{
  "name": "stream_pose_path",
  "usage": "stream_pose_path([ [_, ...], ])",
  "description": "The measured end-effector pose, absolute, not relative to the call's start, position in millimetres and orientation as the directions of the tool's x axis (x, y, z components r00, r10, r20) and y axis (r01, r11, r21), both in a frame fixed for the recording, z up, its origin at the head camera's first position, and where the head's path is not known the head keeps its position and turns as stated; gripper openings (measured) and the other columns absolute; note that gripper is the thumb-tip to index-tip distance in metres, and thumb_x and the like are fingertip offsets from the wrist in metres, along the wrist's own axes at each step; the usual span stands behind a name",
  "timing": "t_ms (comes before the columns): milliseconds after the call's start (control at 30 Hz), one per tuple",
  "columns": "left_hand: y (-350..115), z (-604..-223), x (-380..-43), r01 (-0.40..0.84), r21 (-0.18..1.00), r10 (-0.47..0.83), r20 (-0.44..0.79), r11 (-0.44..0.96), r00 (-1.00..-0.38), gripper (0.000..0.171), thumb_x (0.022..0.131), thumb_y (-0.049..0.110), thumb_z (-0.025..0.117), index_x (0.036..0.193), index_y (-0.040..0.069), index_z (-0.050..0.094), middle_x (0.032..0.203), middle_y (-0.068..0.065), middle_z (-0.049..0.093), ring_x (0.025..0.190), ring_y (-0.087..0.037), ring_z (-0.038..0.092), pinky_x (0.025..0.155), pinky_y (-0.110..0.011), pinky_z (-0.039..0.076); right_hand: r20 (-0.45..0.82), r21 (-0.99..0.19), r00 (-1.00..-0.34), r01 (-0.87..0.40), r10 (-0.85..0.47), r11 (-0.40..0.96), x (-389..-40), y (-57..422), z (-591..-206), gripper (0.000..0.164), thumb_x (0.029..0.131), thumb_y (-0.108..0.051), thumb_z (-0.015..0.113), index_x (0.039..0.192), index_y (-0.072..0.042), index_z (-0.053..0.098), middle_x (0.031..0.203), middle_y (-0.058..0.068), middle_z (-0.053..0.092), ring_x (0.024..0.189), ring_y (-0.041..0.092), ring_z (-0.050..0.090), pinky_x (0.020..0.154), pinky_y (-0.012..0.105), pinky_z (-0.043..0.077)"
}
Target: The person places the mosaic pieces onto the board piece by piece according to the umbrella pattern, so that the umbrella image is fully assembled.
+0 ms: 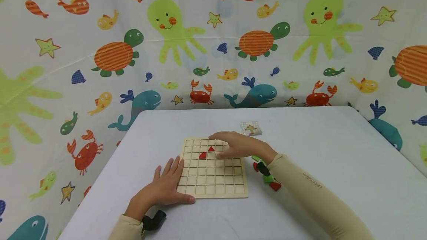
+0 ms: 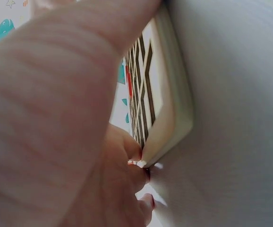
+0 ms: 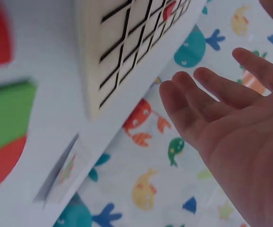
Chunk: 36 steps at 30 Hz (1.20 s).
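Observation:
A square wooden grid board (image 1: pixel 220 190) lies flat on the table. Two red pieces sit in its upper cells: a triangle (image 1: pixel 211 149) and a quarter-round piece (image 1: pixel 202 155) just below and to its left. My left hand (image 1: pixel 166 189) rests spread along the board's left side, fingers straight at that edge and the thumb by the lower left corner. Over the upper right of the board hovers my right hand (image 1: pixel 240 145), its fingers extended and thumb apart. In the right wrist view that hand (image 3: pixel 240 123) holds nothing.
Right of the board, partly behind my right wrist, lie several loose green pieces (image 1: pixel 268 179) and red pieces (image 1: pixel 275 186). A small pattern card (image 1: pixel 251 128) is beyond the board's upper right corner. A sea-animal curtain (image 1: pixel 200 47) hangs behind the white table (image 1: pixel 333 151).

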<state>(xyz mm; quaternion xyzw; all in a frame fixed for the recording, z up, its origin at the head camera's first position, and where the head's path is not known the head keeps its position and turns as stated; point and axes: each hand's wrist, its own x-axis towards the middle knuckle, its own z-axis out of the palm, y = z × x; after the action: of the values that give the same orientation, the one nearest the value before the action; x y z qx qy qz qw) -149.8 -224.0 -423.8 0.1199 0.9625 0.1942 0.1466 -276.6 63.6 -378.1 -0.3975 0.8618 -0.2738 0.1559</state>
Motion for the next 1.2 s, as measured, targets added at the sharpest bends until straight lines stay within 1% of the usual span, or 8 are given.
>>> stream_pose_path([
  [133,-226.5,-425.2,-150.4,0.164,0.418,0.281,-0.235,0.893,-0.93,0.141,0.073,0.072,0.087,0.168,-0.007,0.018,0.175,-0.028,0.009,0.16,-0.052,0.003,0.119,-0.077,-0.003,-0.084,-0.605,-0.673,-0.552,-0.735,0.574,-268.2,94.1,-369.5,0.075,0.101,-0.033,0.078,0.165,-0.015,0.043,0.171,0.011,0.036,0.157,0.033,0.035,0.122,0.057,0.034],
  [200,-227.9,-426.3,-150.8,0.156,0.413,0.275,-0.247,0.897,-0.929,0.142,0.073,0.075,0.085,0.168,-0.006,0.016,0.176,-0.028,0.007,0.161,-0.051,0.001,0.12,-0.075,-0.004,-0.086,-0.6,-0.691,-0.539,-0.718,0.591,-264.8,108.6,-367.0,0.076,0.101,-0.034,0.077,0.166,-0.017,0.042,0.172,0.011,0.034,0.157,0.035,0.034,0.121,0.059,0.034],
  [533,-225.8,-426.4,-148.8,0.143,0.421,0.263,-0.244,0.896,-0.933,0.14,0.073,0.07,0.087,0.168,-0.005,0.017,0.176,-0.027,0.008,0.16,-0.051,0.002,0.119,-0.077,-0.002,-0.07,-0.596,-0.759,-0.488,-0.647,0.637,-261.2,169.2,-374.6,0.061,0.1,-0.021,0.077,0.156,-0.011,0.056,0.162,0.013,0.049,0.15,0.039,0.042,0.116,0.062,0.04],
  [667,-225.7,-427.5,-148.8,0.148,0.413,0.264,-0.242,0.899,-0.934,0.14,0.074,0.07,0.087,0.168,-0.006,0.017,0.176,-0.027,0.008,0.16,-0.051,0.002,0.119,-0.077,-0.002,-0.095,-0.6,-0.785,-0.446,-0.613,0.664,-261.2,182.6,-379.0,0.057,0.099,-0.02,0.078,0.153,-0.011,0.06,0.16,0.015,0.051,0.148,0.042,0.043,0.114,0.063,0.042],
  [800,-227.0,-430.8,-149.6,0.151,0.409,0.266,-0.241,0.9,-0.933,0.14,0.074,0.071,0.086,0.168,-0.006,0.016,0.176,-0.027,0.008,0.16,-0.051,0.002,0.119,-0.077,-0.002,-0.088,-0.593,-0.784,-0.454,-0.615,0.664,-264.0,187.4,-385.1,0.049,0.099,-0.017,0.078,0.146,-0.011,0.066,0.153,0.014,0.057,0.144,0.042,0.047,0.112,0.064,0.043],
  [967,-225.3,-432.9,-149.5,0.148,0.417,0.268,-0.247,0.897,-0.931,0.14,0.074,0.071,0.086,0.168,-0.006,0.016,0.176,-0.027,0.008,0.16,-0.051,0.002,0.119,-0.077,-0.002,-0.086,-0.539,-0.755,-0.513,-0.65,0.668,-271.8,184.3,-396.6,0.035,0.097,-0.015,0.081,0.131,-0.013,0.075,0.136,0.006,0.067,0.129,0.034,0.056,0.109,0.057,0.049],
  [1100,-222.5,-431.1,-149.1,0.153,0.419,0.274,-0.246,0.895,-0.929,0.14,0.074,0.07,0.086,0.168,-0.006,0.017,0.176,-0.028,0.008,0.16,-0.051,0.002,0.119,-0.077,-0.002,-0.1,-0.511,-0.719,-0.556,-0.687,0.656,-277.5,180.1,-401.7,0.029,0.093,-0.013,0.085,0.121,-0.014,0.08,0.117,-0.003,0.069,0.112,0.023,0.06,0.097,0.042,0.056],
  [1200,-220.5,-428.4,-149.5,0.157,0.413,0.275,-0.244,0.897,-0.93,0.14,0.074,0.07,0.087,0.168,-0.006,0.017,0.176,-0.028,0.009,0.16,-0.051,0.002,0.119,-0.077,-0.003,-0.102,-0.492,-0.686,-0.595,-0.72,0.636,-281.6,176.6,-403.7,0.025,0.092,-0.012,0.086,0.116,-0.014,0.081,0.11,-0.005,0.066,0.106,0.019,0.059,0.089,0.033,0.057],
])
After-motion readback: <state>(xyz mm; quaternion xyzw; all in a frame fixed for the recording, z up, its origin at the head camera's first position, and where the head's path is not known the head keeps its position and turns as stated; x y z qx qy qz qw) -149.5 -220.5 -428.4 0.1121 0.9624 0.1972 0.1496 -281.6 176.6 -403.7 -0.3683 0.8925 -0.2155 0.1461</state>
